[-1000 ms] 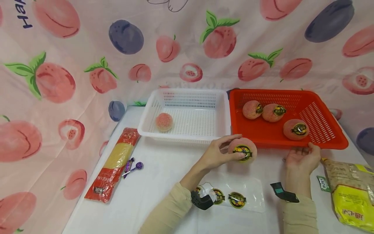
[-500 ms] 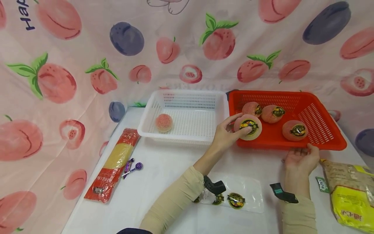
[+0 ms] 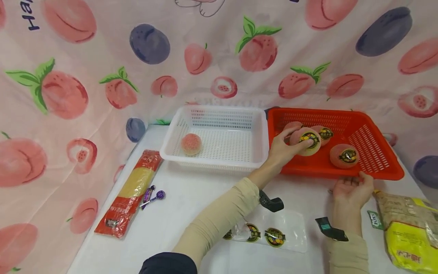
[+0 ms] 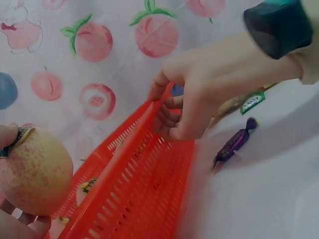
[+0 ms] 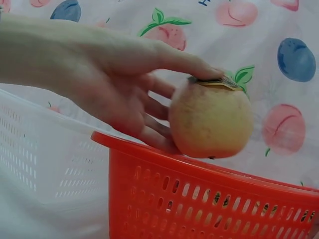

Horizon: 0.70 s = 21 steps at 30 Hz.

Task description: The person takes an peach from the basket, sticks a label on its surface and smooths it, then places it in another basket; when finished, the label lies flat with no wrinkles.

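My left hand point(image 3: 281, 151) holds a pink and yellow peach point(image 3: 310, 147), thumb on its round black and gold sticker. Hand and peach are over the left part of the red basket point(image 3: 309, 174). In the right wrist view this peach point(image 5: 212, 122) shows just above the basket's rim. My right hand point(image 3: 353, 192) grips the red basket's front rim; the left wrist view shows its fingers point(image 4: 160, 87) hooked over that rim. Three stickered peaches lie inside, one at the right point(image 3: 342, 156), another behind point(image 3: 326, 134), the last partly hidden by my left hand.
A white basket point(image 3: 213, 163) with one unstickered peach point(image 3: 191, 144) stands left. A clear sticker sheet point(image 3: 292, 238) lies in front. Leftward are a red and yellow packet point(image 3: 131, 184), a lollipop point(image 3: 160, 195) and a wrapped candy point(image 3: 148, 194); rightward, a yellow bag point(image 3: 407, 243) and small green packet point(image 3: 375, 220).
My left hand has carried the peach up and to the right, from in front of the baskets to over the red one. The right hand stays at the rim.
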Available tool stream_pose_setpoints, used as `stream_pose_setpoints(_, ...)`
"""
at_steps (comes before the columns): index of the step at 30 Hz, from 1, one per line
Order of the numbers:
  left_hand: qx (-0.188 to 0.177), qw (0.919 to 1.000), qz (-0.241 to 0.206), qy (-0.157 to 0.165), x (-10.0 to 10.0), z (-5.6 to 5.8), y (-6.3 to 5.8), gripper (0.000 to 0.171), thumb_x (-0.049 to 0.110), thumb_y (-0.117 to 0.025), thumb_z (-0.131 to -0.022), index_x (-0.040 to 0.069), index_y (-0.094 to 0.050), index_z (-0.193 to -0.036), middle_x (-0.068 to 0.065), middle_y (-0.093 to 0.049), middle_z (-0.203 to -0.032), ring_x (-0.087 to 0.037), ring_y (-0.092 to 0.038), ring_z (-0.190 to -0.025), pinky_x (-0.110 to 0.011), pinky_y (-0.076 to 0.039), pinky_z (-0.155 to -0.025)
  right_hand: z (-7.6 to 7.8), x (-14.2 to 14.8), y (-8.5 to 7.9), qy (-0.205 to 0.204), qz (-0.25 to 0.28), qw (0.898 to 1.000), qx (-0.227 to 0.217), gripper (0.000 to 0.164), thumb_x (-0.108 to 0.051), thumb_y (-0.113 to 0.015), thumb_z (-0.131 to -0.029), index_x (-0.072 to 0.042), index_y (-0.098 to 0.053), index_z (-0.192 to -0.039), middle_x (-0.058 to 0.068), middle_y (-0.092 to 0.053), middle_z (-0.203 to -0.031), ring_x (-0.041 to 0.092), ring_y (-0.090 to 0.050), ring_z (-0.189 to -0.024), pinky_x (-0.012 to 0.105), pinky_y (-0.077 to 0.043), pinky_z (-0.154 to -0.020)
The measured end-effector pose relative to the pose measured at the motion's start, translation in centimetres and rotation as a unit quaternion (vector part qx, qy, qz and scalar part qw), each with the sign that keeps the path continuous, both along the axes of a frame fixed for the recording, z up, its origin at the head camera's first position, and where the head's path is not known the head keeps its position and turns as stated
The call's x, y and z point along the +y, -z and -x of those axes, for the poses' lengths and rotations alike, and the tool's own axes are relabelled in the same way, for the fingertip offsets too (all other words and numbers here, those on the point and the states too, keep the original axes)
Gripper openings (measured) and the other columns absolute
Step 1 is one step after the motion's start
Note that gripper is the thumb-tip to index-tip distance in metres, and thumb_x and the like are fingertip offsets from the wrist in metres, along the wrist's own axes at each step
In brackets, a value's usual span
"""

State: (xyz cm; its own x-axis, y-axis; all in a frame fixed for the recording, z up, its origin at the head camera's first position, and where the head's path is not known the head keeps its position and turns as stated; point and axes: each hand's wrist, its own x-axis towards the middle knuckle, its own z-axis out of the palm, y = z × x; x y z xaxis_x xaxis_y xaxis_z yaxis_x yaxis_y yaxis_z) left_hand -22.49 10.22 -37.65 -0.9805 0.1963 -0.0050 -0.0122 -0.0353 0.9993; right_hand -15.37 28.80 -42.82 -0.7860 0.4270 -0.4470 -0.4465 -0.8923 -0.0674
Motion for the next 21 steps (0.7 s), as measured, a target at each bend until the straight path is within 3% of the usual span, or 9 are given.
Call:
stream_pose_setpoints(7, -0.034, 0.9981, 0.044, -0.026, 2.7, 1.1, 0.5, 0.05, 0.039, -0.075, -0.066, 0.033, -0.055, -0.111, 0.015, -0.057, -0.096, 0.0, -0.052, -0.085, -0.018, -0.048, -0.067, 0.0, 0.0, 0.4, 0.006, 0.001, 1.0, 0.004, 0.057, 0.007, -0.058, -0.068, -0.022, -0.044, -0.114, -0.005, -0.053, -0.118, 0.009, -0.044, -0.117, 0.024, -0.032, -0.102)
stream_pose_setpoints(12, -0.04, 0.996, 0.068, -0.04, 4.1, 1.9, 1.1, 0.049, 0.038, -0.077, -0.064, 0.029, -0.057, -0.108, 0.016, -0.051, -0.117, -0.002, -0.051, -0.096, -0.019, -0.048, -0.075, 0.4, -0.1, 0.5, 0.003, 0.001, 1.0, 0.005, 0.056, 0.008, -0.057, -0.069, -0.022, -0.043, -0.115, -0.005, -0.052, -0.119, 0.009, -0.042, -0.118, 0.024, -0.033, -0.102)
stream_pose_setpoints(17, -0.045, 0.9955, 0.082, -0.017, 6.0, 2.9, 1.8, 0.044, 0.032, -0.079, -0.063, 0.025, -0.059, -0.102, 0.014, -0.051, -0.116, -0.003, -0.051, -0.097, -0.02, -0.048, -0.073, 0.5, 0.1, 0.5, 0.009, -0.021, 1.0, 0.0, 0.058, 0.007, -0.059, -0.067, -0.021, -0.044, -0.116, -0.005, -0.051, -0.12, 0.009, -0.042, -0.119, 0.023, -0.032, -0.102)
stream_pose_setpoints(21, -0.056, 0.9887, 0.139, 0.012, 7.3, 3.5, 2.1, 0.042, 0.032, -0.08, -0.061, 0.025, -0.059, -0.097, 0.013, -0.055, -0.107, -0.005, -0.053, -0.093, -0.02, -0.048, -0.069, 0.3, 0.3, 0.4, 0.013, -0.03, 0.999, -0.001, 0.059, 0.007, -0.059, -0.067, -0.021, -0.044, -0.116, -0.005, -0.051, -0.122, 0.01, -0.043, -0.119, 0.024, -0.032, -0.103)
